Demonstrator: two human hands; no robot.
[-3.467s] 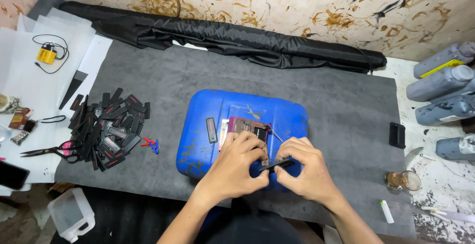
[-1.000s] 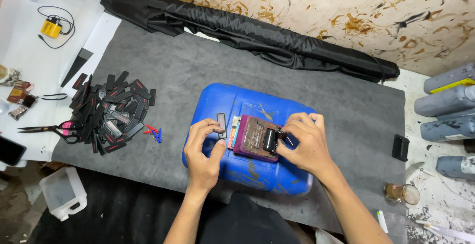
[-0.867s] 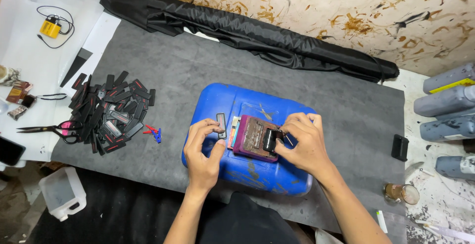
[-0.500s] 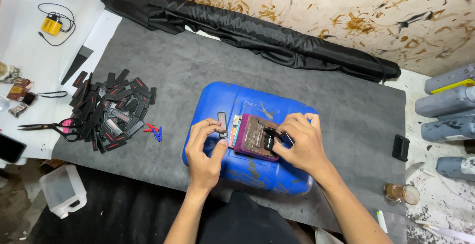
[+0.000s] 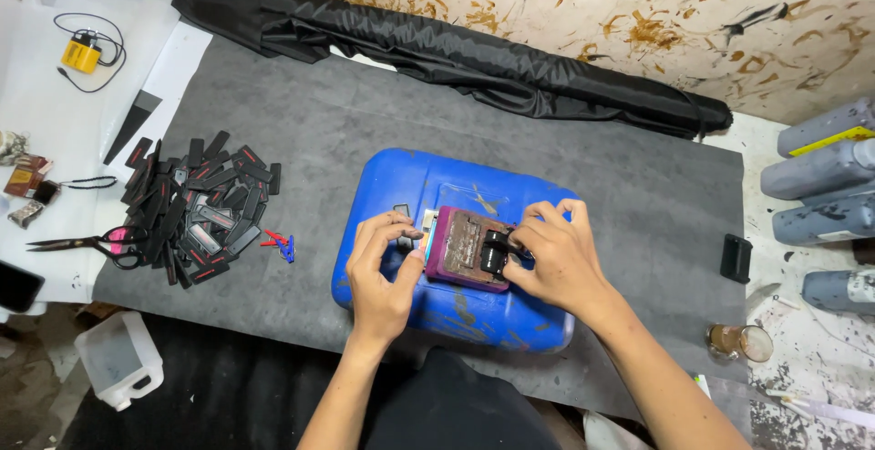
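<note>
Our left hand (image 5: pixel 383 272) grip pinches the purple block's (image 5: pixel 460 248) edge; right hand (image 5: pixel 556 258) grip holds a black piece (image 5: pixel 495 251) on the blue jerrycan (image 5: pixel 401 186).

Two bare hands: left hand (image 5: pixel 383 272), right hand (image 5: pixel 556 258).
One blue plastic jerrycan lying flat (image 5: pixel 401 186), mid grey mat (image 5: pixel 346 122).
One purple-stained rectangular block (image 5: pixel 465 248) on jerrycan.
One heap of black flat tags with red marks (image 5: pixel 196 208), mat's left edge; too many to count.
One pair of scissors (image 5: pixel 87 243).
One yellow battery with wire (image 5: pixel 80 51), top-left corner.
One black fabric roll (image 5: pixel 474 62), mat's far edge.
Four grey bottles (image 5: pixel 820 181), right side.
One small glass (image 5: pixel 740 342).
One clear plastic jug (image 5: pixel 118 359), bottom left.
</note>
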